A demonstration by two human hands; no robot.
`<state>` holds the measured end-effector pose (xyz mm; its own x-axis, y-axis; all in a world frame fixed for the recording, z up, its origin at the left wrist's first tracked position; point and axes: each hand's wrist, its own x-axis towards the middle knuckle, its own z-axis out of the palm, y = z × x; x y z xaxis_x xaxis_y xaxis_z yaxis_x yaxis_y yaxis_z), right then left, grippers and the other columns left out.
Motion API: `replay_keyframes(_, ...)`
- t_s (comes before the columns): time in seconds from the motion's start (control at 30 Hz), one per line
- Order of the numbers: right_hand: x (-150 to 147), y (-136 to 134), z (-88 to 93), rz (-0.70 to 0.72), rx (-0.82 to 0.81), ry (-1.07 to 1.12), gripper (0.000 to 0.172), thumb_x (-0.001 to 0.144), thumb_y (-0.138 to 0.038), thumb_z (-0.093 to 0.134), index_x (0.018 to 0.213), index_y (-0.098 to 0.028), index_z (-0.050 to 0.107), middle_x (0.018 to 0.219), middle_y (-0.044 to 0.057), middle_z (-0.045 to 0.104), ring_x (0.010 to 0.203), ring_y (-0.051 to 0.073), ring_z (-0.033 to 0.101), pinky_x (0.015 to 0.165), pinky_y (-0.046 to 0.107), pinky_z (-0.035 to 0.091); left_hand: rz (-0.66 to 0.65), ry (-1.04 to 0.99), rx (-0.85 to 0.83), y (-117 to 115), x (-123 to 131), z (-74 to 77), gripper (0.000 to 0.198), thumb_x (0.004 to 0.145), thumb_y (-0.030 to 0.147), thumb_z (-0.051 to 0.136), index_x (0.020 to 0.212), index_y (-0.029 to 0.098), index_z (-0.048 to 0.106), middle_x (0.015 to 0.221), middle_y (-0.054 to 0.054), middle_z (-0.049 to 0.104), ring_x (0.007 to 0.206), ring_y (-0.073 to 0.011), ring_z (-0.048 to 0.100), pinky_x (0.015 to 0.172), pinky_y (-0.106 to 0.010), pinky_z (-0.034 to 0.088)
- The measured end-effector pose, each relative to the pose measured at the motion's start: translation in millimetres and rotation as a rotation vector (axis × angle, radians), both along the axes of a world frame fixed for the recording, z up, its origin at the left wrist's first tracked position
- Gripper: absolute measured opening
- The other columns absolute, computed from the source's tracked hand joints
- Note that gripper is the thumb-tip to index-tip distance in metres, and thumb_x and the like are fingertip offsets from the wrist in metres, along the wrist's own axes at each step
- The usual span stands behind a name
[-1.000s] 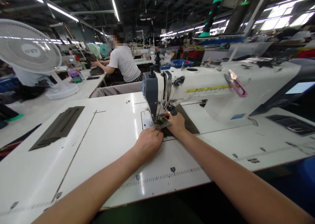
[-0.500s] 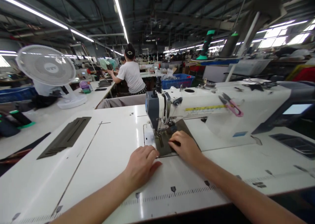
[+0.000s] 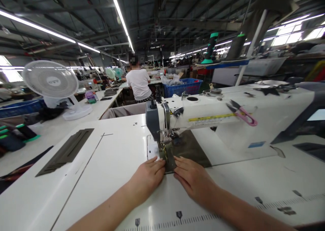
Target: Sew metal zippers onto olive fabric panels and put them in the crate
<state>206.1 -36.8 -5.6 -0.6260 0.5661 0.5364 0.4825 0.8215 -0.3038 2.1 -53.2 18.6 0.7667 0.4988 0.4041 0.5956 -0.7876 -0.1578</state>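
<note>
A white industrial sewing machine (image 3: 203,117) stands on a white table (image 3: 106,170). A dark grey piece of fabric (image 3: 186,149) lies under its presser foot (image 3: 165,149). My left hand (image 3: 148,177) rests flat on the table at the fabric's near left corner, fingers stretched toward the foot. My right hand (image 3: 194,180) lies flat on the fabric's near edge, fingers extended. Both hands press the piece from either side just in front of the needle.
A stack of dark fabric strips (image 3: 66,151) lies on the table's left. Pink thread snips (image 3: 243,113) rest on the machine arm. A white fan (image 3: 52,85) stands on the left bench. A person in a white shirt (image 3: 139,84) sits ahead by a blue crate (image 3: 181,87).
The view has tilted up and the hands sit lower in the frame. Both hands slid back toward me along the fabric, from gripping at the presser foot to lying flat at its near edge.
</note>
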Motion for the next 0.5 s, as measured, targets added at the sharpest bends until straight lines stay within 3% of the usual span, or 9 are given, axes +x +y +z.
replay_keyframes(0.5,1.1,11.2,1.6,0.033,0.028,-0.013,0.023,0.083,-0.008,0.043,0.092,-0.013,0.064,0.108,0.011,0.064,0.107,0.021,0.055,0.095,0.039,0.043,0.031,-0.045,0.106,12.7,11.0,-9.7,0.039,0.092,0.007,0.026,0.071,0.009,0.059,0.087,-0.011,0.065,0.081,-0.0161,0.064,0.095,-0.040,0.046)
